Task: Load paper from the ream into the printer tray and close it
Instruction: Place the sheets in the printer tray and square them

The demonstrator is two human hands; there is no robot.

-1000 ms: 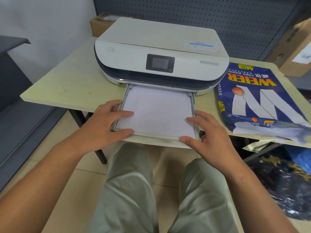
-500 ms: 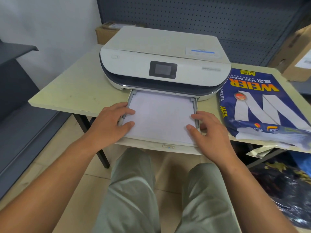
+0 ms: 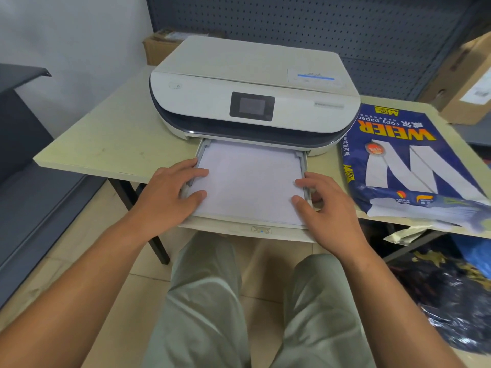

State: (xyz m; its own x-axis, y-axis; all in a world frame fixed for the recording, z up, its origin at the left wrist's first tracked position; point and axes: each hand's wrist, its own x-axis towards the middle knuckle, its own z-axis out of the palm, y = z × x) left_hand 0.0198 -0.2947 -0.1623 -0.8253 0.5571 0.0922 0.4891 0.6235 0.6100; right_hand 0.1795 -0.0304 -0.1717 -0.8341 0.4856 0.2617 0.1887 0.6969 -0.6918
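Note:
A white printer (image 3: pixel 252 83) sits on a pale table (image 3: pixel 111 144). Its paper tray (image 3: pixel 233 227) is pulled out toward me, over the table's front edge. A stack of white paper (image 3: pixel 249 179) lies flat in the tray. My left hand (image 3: pixel 170 192) rests on the tray's left side, thumb and fingers spread on the paper's left edge. My right hand (image 3: pixel 326 205) rests on the tray's right rail, fingertips on the paper's right edge. The opened blue ream wrapper (image 3: pixel 403 166) lies right of the printer, with white sheets showing at its torn near end.
Cardboard boxes stand behind the printer at the left (image 3: pixel 159 46) and at the far right (image 3: pixel 462 83). A dark pegboard wall (image 3: pixel 345 25) runs behind. A grey shelf (image 3: pixel 24 78) is at the left. Dark plastic bags (image 3: pixel 446 298) lie on the floor under the table's right side.
The tray with the paper has slid further into the printer, so less of it sticks out. Both hands moved forward with it, staying on its sides.

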